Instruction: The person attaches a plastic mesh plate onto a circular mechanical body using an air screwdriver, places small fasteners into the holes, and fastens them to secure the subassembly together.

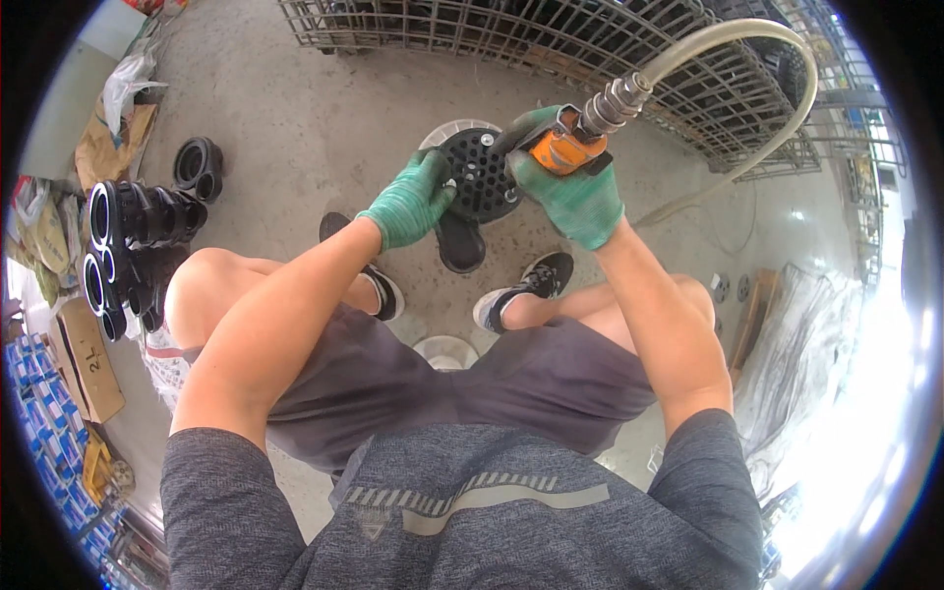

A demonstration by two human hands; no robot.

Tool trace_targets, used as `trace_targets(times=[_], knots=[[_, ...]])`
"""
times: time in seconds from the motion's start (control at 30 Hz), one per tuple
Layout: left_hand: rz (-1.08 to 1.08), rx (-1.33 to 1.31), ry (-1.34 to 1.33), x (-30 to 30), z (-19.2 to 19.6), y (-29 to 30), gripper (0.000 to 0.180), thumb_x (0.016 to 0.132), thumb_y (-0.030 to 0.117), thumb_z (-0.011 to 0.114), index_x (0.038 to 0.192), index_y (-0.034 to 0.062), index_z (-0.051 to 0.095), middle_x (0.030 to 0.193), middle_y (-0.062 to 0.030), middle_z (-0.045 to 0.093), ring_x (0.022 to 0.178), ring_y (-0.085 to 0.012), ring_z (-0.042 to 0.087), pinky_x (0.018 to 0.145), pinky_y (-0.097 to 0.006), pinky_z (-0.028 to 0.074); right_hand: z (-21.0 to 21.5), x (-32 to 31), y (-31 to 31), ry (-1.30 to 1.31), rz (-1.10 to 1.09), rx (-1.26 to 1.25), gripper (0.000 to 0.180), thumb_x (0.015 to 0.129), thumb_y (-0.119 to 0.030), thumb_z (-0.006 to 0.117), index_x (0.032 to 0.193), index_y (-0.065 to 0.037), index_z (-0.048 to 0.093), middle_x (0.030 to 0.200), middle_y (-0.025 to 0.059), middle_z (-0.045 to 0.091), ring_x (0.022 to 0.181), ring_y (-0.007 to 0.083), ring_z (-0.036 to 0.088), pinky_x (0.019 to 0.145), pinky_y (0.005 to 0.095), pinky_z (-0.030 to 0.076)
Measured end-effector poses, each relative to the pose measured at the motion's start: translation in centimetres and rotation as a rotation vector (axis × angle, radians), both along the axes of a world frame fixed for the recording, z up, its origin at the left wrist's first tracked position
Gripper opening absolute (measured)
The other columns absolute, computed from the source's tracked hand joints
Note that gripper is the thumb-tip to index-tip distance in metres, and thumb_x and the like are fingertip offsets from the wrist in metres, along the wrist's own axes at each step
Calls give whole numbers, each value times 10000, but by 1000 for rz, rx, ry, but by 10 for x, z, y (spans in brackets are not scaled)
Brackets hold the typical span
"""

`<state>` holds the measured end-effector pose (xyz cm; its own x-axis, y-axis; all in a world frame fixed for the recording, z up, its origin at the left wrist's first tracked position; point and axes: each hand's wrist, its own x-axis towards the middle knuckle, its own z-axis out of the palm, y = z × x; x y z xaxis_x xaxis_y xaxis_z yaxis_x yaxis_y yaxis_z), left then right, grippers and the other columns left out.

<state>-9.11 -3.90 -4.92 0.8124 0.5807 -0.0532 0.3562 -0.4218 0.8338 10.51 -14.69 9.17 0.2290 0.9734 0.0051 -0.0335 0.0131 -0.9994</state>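
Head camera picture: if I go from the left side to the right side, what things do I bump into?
Stack of black parts → left hand → black perforated disc → right hand holding the orange tool → clear hose.

floor: bare concrete (pixel 295 108) | on it: black rings (pixel 198 167); wire cage (pixel 511 34); cardboard (pixel 93 359)

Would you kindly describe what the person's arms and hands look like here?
Both hands wear green knitted work gloves: left hand, right hand. The forearms are bare up to short grey heathered sleeves of a shirt with a paler stripe across the chest. No watch or jewellery shows.
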Motion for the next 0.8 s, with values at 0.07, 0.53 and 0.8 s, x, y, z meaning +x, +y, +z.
trace_targets(times=[0.07, 0.53, 0.8], knots=[[13, 9, -19, -1, -4, 0, 331, 950, 112, 607, 1221, -23, 474, 1201, -256, 499, 1060, -452, 541, 968, -463, 459, -4, 0, -1, -33, 6, 28, 253, 849, 16, 737, 1087, -40, 670, 1017, 10, 701, 926, 102, 639, 847, 281, 546], [-92, -130, 53, -5, -7, 9, 504, 980, 157, 642, 1386, 13, 382, 1300, -185, 490, 1155, -282, 569, 983, -402, 474, 10, 3, 6, -69, 141, 96, 263, 850, 42, 657, 1107, -10, 638, 1048, 90, 716, 926, 136, 673, 823, 287, 570], [-83, -445, -54, -9, 5, 6, 812, 919, 111, 740, 1545, 79, 225, 1379, -111, 505, 1249, -214, 531, 1018, -389, 463, -2, -29, 39, 15, 92, 181, 369, 850, -24, 753, 1191, -11, 611, 1044, 95, 723, 888, 145, 693, 797, 289, 592]])
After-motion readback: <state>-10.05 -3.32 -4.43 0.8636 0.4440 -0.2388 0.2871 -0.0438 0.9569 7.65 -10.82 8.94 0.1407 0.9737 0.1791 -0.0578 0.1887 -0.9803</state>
